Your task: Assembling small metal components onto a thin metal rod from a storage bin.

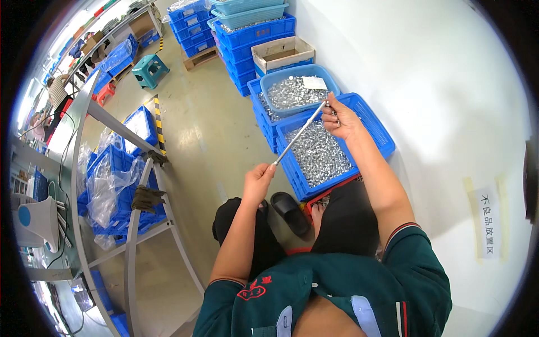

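A thin silvery metal rod (301, 135) runs slantwise between my two hands, its upper end to the right. My left hand (259, 181) is closed round the lower end, above my knees. The upper end is pinched in the fingers of my right hand (342, 119); small shiny metal pieces also seem to sit in its curled fingers. Under the right hand stands a blue crate (292, 178) full of small silvery metal parts (319, 157). Behind it, a light-blue basket (331, 77) holds more such parts with a white paper slip (314, 83) on top.
Stacked blue crates (238, 56) and an open box (281, 56) stand further back along the white wall (438, 112). To the left are a grey metal frame (132, 253), crates with plastic bags (109, 196) and a teal stool (150, 71). People sit at far left.
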